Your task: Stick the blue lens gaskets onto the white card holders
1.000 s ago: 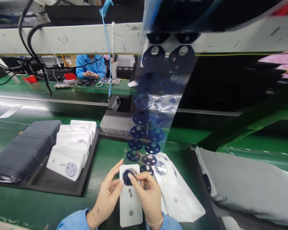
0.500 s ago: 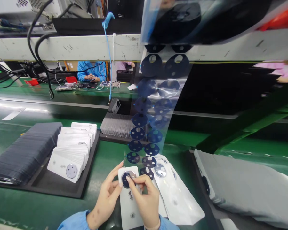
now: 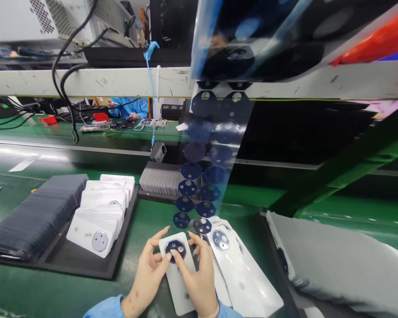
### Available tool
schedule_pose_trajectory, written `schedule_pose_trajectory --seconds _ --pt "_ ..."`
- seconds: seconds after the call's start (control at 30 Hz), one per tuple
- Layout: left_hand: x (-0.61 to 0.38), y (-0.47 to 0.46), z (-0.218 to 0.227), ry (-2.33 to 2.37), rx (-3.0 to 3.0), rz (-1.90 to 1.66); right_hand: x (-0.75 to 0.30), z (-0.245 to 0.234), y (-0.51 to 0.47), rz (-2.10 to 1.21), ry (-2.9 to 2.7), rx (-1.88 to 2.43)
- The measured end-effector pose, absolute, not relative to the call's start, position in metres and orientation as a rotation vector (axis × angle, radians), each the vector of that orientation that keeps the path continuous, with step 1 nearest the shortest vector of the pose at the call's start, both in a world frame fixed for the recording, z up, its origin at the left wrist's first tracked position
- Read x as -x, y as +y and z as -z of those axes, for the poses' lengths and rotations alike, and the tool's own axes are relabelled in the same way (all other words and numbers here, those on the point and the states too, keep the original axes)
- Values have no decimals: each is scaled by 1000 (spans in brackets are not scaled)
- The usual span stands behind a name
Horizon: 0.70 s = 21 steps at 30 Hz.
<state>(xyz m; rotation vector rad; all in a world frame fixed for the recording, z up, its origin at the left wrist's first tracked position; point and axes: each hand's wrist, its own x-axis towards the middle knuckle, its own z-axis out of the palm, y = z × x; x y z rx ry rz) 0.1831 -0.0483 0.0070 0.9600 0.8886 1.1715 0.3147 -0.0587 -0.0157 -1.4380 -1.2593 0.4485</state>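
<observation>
A white phone back panel [image 3: 175, 287], slightly tilted, is held low in the middle of the head view. Near its top lies a dark octagonal camera film [image 3: 179, 248] with round holes. My left hand [image 3: 145, 270] grips the panel's left edge, its thumb beside the film. My right hand [image 3: 200, 276] closes on the right side, thumb pressed on the film and fingers at the panel's edge. Right behind that hand lie white phone-shaped sheets [image 3: 242, 274] with camera rings. A clear strip [image 3: 234, 150] of dark octagonal films hangs down just above my hands.
Left, a black tray [image 3: 86, 265] bears fanned white panels [image 3: 84, 232] and a stack of dark sleeves [image 3: 41, 210]. Behind stands a row of upright grey panels [image 3: 161, 179]. A grey-wrapped stack [image 3: 345, 260] is at right. A white beam [image 3: 119, 84] crosses above; a co-worker's blue sleeve [image 3: 131, 107] shows beyond.
The panel has tilted, its top leaning left. My right hand has gone from pinching at the film to thumb on it and fingers along the panel's edge. The camera view has shifted slightly.
</observation>
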Motion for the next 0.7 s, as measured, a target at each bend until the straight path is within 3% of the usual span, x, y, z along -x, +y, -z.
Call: schedule_pose_trajectory --seconds 0.27,0.7 --pt "-187 -57 -19 890 -1148 -1064 -314 3 -61 -917 -1023 1294" --pt "-182 -47 -18 806 -999 -1081 -331 -3 -52 -1248 -1128 1038"
